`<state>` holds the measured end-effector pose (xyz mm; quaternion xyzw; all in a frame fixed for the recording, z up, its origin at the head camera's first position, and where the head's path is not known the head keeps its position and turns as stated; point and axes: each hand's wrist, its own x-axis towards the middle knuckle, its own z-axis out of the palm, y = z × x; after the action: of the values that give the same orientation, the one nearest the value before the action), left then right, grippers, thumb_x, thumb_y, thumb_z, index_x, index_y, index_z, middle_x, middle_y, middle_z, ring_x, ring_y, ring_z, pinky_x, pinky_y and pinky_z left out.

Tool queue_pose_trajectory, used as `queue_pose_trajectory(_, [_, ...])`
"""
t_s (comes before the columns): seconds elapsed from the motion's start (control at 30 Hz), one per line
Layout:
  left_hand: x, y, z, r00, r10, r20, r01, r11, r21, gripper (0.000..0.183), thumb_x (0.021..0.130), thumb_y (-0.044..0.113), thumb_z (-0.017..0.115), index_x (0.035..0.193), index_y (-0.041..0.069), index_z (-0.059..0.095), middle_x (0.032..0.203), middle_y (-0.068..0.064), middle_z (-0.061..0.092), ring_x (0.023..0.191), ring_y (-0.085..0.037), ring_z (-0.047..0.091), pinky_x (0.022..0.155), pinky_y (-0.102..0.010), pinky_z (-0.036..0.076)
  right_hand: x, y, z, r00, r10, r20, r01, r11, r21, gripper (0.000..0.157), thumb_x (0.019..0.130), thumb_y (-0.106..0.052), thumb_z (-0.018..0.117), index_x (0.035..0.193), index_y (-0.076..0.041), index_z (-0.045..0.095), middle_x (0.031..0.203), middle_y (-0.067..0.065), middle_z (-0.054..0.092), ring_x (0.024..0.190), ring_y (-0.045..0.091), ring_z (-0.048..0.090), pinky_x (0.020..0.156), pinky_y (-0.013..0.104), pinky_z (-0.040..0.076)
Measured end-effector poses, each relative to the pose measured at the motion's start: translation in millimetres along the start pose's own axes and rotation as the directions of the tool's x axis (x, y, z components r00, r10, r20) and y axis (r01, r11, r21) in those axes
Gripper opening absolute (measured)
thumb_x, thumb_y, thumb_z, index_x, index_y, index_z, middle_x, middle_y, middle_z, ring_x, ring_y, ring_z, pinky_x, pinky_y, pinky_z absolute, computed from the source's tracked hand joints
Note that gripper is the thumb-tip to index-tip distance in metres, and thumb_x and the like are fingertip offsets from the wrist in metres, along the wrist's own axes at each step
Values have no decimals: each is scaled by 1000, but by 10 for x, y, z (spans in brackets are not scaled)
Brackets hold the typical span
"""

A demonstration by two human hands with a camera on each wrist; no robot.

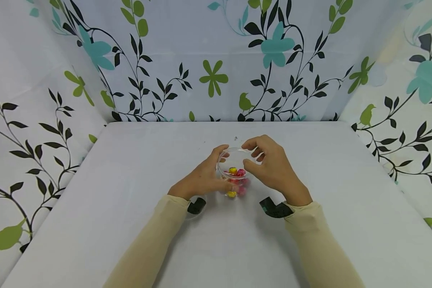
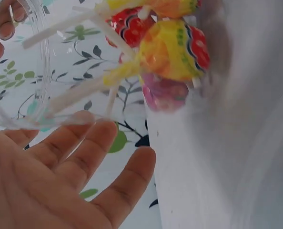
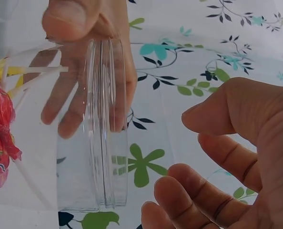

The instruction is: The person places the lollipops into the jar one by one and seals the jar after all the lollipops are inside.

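A clear jar [image 1: 234, 161] holds several lollipops [image 2: 172, 52] in red, yellow and pink wrappers, their white sticks pointing towards its mouth. My left hand [image 1: 206, 173] grips the jar from the left, thumb across the near side and fingers round the far side. At the right of the jar's mouth is my right hand [image 1: 273, 165], thumb and fingers loosely bent. The right wrist view shows a gap between those fingers and the ridged clear rim [image 3: 103, 143], with nothing held between them.
A clear round piece [image 1: 193, 212] lies on the white table [image 1: 129, 168] beneath my left wrist. Patterned cloth [image 1: 216, 40] with leaves and birds stands round the table's back and sides. Small dark marks [image 1: 236, 138] show beyond the jar.
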<state>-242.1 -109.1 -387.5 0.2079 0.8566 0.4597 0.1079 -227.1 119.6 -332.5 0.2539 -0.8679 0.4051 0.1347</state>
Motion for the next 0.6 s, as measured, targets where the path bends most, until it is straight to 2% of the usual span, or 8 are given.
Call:
queue_pose_trajectory(0.1, [-74,-3,-59,999,-32,-2,32,999,43,117,76,42,94,164,34,17,161,-5,40,147,-28,40,116,-61,37,13,-17,-15,1000,2,1,-2,1000,3,30,88,-3,76,117,-4,69,112,11,65,96,26,64,84,43,57])
queue_pose_trajectory(0.27, [-234,-45,-146,996,-84,1,82,983,164,117,75,44,94,164,23,21,160,-7,41,148,-29,41,116,-56,40,29,-59,-22,1000,14,6,-14,1000,-8,31,89,-5,77,119,-4,68,114,13,65,97,27,63,85,46,58])
queue_pose_trajectory(0.43, [-438,-140,-203,993,-116,1,109,934,341,117,74,50,94,163,16,27,159,-12,43,144,-30,46,115,-52,42,36,-99,-2,1000,22,17,-22,1000,4,32,90,-5,76,120,-4,68,116,16,64,98,28,63,87,49,58])
queue_pose_trajectory(0.6, [-638,-208,-229,988,-154,-22,147,883,445,116,72,57,92,163,19,30,157,-10,45,141,-29,48,113,-52,43,34,-124,32,999,42,30,-43,998,35,31,91,-3,73,121,-3,67,117,17,64,99,29,63,88,51,57])
